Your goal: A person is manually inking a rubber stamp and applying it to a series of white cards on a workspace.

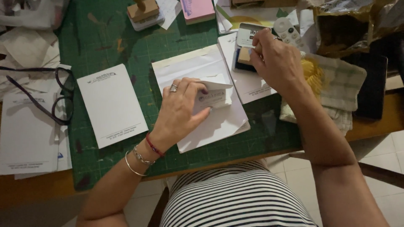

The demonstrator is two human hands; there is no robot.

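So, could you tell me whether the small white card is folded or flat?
Folded: the left hand pinches the small white card, its top flap bent over.

My left fingers (198,90) are pinching a folded sheet of matt white paper (212,94), smooth and thin. My right fingers (259,46) are gripping a plain wooden stamp block (245,55) over a dark ink pad (244,65). Under them is lying a green rubbery cutting mat (109,46), matt and paint-stained. A glossy white plastic remote (289,32) is resting near a soft checked cloth (343,86). Metal bangles (136,162) are shining on my wrist.
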